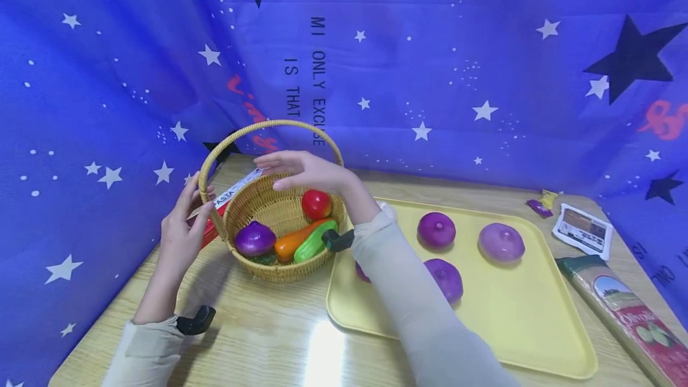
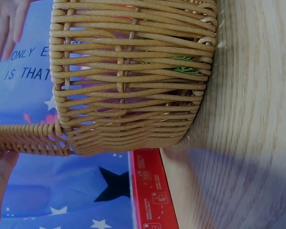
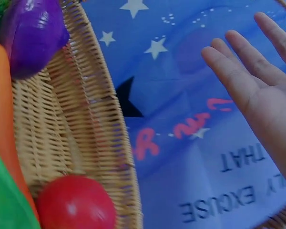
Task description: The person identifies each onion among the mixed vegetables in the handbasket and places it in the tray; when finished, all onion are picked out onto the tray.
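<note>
A wicker basket [image 1: 285, 273] with a tall arched handle [image 1: 279, 123] stands at the left of the table. My left hand [image 1: 183, 229] grips the handle's left side low down, the thumb in front; in the left wrist view the thumb [image 2: 2, 174] lies against the wound cane. Over the basket, my right hand [image 1: 309, 173] hovers with fingers extended and nothing in it. Inside lie a purple onion [image 1: 255, 238], an orange carrot [image 1: 295, 242], a long green vegetable [image 1: 312, 243] and a round red fruit [image 3: 76, 205]. A bit of green leaf [image 2: 183, 67] shows through the weave.
To the right, a yellow tray [image 1: 516, 321] bears several purple, onion-like rounds [image 1: 436, 230], partly behind my right sleeve. A red pasta box [image 1: 211, 233] is behind the basket's left side. At far right lie a long packet [image 1: 634, 321], a white sachet [image 1: 584, 230] and small wrapped pieces [image 1: 540, 208].
</note>
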{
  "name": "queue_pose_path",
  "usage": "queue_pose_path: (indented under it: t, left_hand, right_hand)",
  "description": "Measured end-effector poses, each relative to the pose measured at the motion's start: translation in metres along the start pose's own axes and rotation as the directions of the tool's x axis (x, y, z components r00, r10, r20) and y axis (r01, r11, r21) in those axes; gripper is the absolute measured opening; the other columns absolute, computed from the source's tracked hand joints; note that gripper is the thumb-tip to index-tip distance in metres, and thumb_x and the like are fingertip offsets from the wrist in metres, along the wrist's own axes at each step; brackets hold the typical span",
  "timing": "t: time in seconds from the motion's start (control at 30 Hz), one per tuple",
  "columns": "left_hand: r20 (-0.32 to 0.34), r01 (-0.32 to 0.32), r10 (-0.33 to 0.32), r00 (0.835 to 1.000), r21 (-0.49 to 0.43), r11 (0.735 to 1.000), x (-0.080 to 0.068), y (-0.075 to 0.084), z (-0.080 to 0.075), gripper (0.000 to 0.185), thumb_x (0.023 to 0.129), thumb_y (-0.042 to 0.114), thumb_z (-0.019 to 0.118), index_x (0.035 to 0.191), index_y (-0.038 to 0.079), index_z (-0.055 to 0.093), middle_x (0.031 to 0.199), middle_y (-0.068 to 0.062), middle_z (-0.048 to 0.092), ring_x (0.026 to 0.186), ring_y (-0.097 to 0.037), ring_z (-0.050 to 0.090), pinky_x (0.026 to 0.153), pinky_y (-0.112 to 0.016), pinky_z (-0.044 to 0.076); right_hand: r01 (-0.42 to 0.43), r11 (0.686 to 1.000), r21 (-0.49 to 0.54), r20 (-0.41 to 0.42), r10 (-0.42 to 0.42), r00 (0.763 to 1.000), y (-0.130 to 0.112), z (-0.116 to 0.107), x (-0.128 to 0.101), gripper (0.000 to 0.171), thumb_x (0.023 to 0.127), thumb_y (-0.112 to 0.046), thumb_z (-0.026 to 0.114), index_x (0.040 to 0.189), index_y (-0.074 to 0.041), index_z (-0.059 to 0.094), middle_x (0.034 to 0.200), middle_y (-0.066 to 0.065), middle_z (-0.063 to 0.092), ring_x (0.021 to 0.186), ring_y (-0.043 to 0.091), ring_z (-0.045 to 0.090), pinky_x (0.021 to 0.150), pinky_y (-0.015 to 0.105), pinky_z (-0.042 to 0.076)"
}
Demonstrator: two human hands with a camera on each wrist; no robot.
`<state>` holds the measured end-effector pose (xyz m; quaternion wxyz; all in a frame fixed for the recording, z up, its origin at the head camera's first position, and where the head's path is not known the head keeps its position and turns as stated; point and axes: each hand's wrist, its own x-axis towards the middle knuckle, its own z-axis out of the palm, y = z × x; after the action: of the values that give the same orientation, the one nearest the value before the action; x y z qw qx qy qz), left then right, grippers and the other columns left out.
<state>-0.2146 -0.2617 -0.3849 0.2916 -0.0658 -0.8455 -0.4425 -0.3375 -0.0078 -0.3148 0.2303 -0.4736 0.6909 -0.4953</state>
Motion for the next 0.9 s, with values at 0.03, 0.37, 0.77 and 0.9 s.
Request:
queue_pose_path:
  t: [0.03,0.37,0.77,0.9]
  left_hand:
    - [0.003,-0.001,0.001,1.0,-0.007,1.0,0.0,0.0,0.001,0.059,0.095,0.013,0.054,0.147,0.031,0.033,0.125,-0.016,0.062,0.107,0.018,0.049,0.084,-0.001,0.043]
    - [0.003,0.007,-0.008,1.0,0.017,1.0,0.001,-0.003,0.006,0.059,0.096,0.015,0.054,0.146,0.037,0.032,0.125,-0.013,0.063,0.108,0.017,0.049,0.086,-0.003,0.044]
    - [-0.012,-0.021,0.021,1.0,-0.033,0.999,0.0,-0.003,0.001,0.058,0.094,0.009,0.055,0.146,0.025,0.035,0.124,-0.016,0.062,0.109,0.013,0.052,0.085,-0.002,0.043]
    - [-0.013,-0.022,0.022,1.0,-0.031,0.999,0.0,-0.002,-0.001,0.059,0.094,0.008,0.054,0.146,0.027,0.035,0.124,-0.018,0.062,0.107,0.015,0.051,0.084,-0.001,0.043]
  right_hand:
    - [-0.012,1.0,0.013,-0.002,0.012,1.0,0.004,0.001,0.003,0.056,0.091,-0.014,0.06,0.143,-0.013,0.041,0.146,0.002,0.045,0.136,0.019,0.041,0.109,0.031,0.04]
    - [-0.182,0.977,0.116,0.019,0.181,0.983,0.048,0.021,0.025,0.056,0.092,-0.016,0.06,0.144,-0.011,0.039,0.148,0.009,0.042,0.137,0.024,0.039,0.112,0.035,0.037]
    - [-0.283,0.941,0.186,0.066,0.275,0.959,0.081,0.034,0.037,0.058,0.092,-0.017,0.06,0.145,-0.01,0.036,0.153,0.013,0.032,0.141,0.03,0.031,0.116,0.039,0.031]
    - [-0.385,0.918,0.094,0.129,0.372,0.919,0.089,0.041,0.037,0.063,0.09,-0.023,0.063,0.145,-0.011,0.036,0.153,0.011,0.033,0.141,0.026,0.032,0.115,0.038,0.032]
